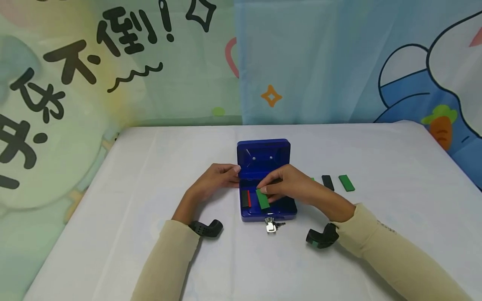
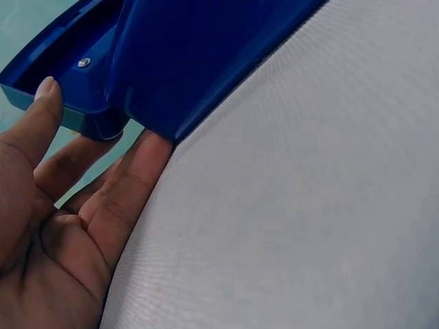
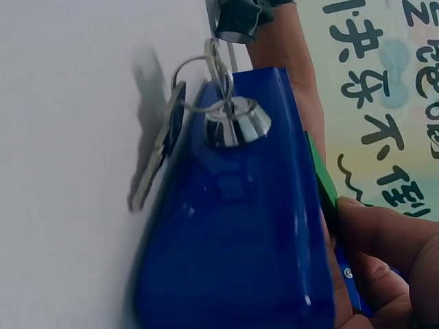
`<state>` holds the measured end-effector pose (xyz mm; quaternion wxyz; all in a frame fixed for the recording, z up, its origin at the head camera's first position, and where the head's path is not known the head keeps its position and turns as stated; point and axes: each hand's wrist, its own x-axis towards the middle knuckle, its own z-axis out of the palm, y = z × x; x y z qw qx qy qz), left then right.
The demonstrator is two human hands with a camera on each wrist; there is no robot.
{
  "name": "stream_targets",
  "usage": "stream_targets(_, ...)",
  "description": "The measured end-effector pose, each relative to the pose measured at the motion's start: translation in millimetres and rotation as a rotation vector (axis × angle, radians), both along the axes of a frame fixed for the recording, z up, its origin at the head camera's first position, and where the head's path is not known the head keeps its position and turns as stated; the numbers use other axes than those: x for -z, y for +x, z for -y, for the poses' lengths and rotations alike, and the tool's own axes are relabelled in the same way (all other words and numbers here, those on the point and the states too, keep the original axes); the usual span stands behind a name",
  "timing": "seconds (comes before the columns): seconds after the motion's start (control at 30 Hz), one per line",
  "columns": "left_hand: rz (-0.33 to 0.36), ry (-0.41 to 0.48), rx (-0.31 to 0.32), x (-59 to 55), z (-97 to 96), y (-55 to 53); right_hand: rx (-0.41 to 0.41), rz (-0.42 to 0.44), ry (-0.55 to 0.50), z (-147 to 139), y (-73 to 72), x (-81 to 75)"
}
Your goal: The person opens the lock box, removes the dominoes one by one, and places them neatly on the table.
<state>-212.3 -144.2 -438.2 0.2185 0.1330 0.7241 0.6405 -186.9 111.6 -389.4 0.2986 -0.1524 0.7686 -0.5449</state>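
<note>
A blue metal cash box (image 1: 251, 218) stands with its lid (image 1: 263, 169) raised. My left hand (image 1: 220, 177) is at its left side; in the left wrist view the thumb (image 2: 46, 92) lies over the lid's rim with fingers behind it, gripping the lid edge. Above the box's interior, my right hand (image 1: 289, 186) pinches a green flat block (image 1: 262, 199) between thumb and fingers, its lower end inside the box. A black block (image 1: 245, 199) and a thin red block (image 1: 249, 198) lie inside at the left. The right hand hides part of the interior.
Right of the box, a black block (image 1: 328, 182) and a green block (image 1: 346, 183) lie on the white tablecloth (image 1: 150, 167); a green bit (image 1: 312, 179) shows behind the right wrist. Keys (image 3: 159, 151) hang from the front lock (image 3: 236, 127). A printed curtain (image 1: 301, 54) hangs behind.
</note>
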Motion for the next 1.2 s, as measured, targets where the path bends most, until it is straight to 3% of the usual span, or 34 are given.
stream_targets(0.3, 0.004, 0.019, 0.003, 2.3, 0.4, -2.1, 0.039, 0.031, 0.048, -22, -6.2, -9.0)
stream_targets(0.73, 0.002, 0.016, -0.004, 1.8, -0.4, -1.8, 0.12, -0.012, 0.108, -69, -11.6, -28.2)
stream_targets(1.2, 0.023, 0.032, -0.006, 2.9, 0.1, -3.4, 0.158, -0.012, 0.188, -130, -21.7, -20.1)
